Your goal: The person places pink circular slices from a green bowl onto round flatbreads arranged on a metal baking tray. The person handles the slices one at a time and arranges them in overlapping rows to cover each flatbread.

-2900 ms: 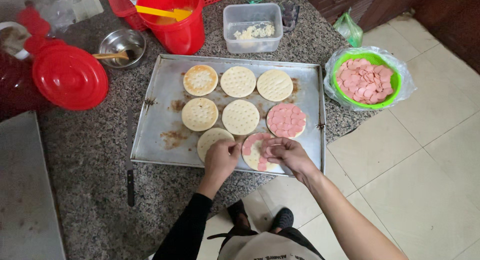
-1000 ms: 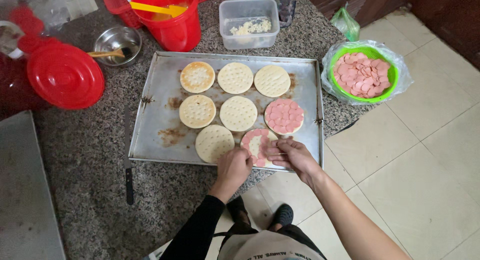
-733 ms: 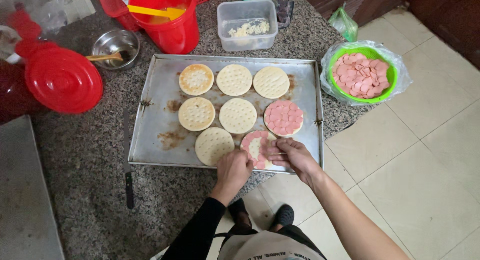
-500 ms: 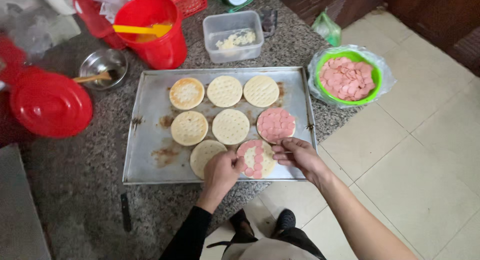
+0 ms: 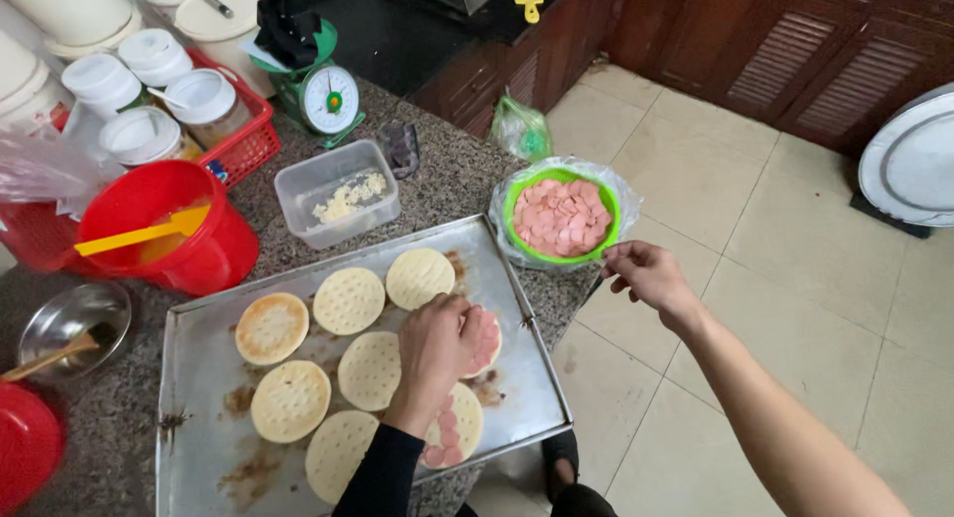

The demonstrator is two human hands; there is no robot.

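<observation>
A metal baking tray (image 5: 199, 447) on a granite counter holds several round pale dough bases (image 5: 348, 300). The near-right base (image 5: 459, 428) carries pink sausage slices. My left hand (image 5: 437, 346) rests palm down on another sliced-topped base (image 5: 487, 346) at the tray's right side, fingers spread, gripping nothing. My right hand (image 5: 646, 273) hovers off the tray by the edge of a green bowl (image 5: 510, 214) lined with plastic and full of pink slices. Its fingers are loosely curled toward the bowl, and nothing shows in them.
Behind the tray stand a clear plastic box (image 5: 338, 194) of crumbled white bits, a red bucket (image 5: 169, 244) with a yellow spatula, a green kitchen scale (image 5: 328, 94) and a red basket of jars (image 5: 238, 144). A metal bowl (image 5: 70, 318) with a wooden spoon sits left. Tiled floor lies right.
My right hand left the near-right base and moved up and right to the green bowl. My left hand shifted up onto the middle-right base. The view tilted up toward the counter's back.
</observation>
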